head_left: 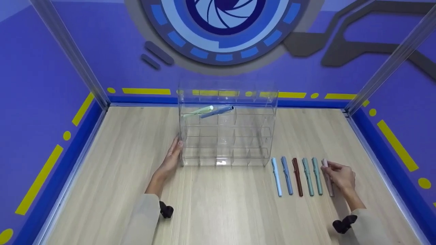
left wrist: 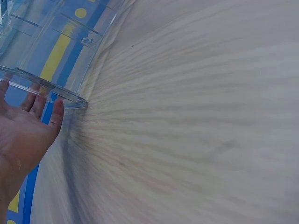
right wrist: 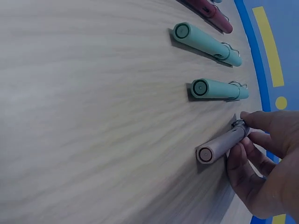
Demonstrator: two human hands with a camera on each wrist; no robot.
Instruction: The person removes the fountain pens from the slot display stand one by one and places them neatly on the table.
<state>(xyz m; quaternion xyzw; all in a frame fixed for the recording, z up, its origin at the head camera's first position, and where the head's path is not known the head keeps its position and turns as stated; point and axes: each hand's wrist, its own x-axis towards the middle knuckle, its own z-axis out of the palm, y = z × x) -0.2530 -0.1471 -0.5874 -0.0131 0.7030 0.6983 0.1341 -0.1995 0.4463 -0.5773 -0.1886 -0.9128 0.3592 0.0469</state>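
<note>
A clear acrylic rack (head_left: 224, 143) with many compartments stands at the back middle of the table. My left hand (head_left: 170, 159) rests against its left side, fingers extended; in the left wrist view the fingertips of that hand (left wrist: 28, 126) are right at the rack's edge. Inside an upper row lie a light green pen (head_left: 199, 111) and a blue pen (head_left: 218, 111), both tilted. On the right, my right hand (head_left: 342, 176) pinches a pale pink-grey pen (right wrist: 222, 145) near its clip end. The pen's other end lies low over the table.
Left of the pinched pen runs a row of pens: two green pens (head_left: 317, 177) (head_left: 308, 177), a dark red pen (head_left: 297, 177), a blue pen (head_left: 287, 176) and a light blue pen (head_left: 276, 177). Blue walls with metal frame edges (head_left: 388, 68) enclose the wooden table (head_left: 211, 211).
</note>
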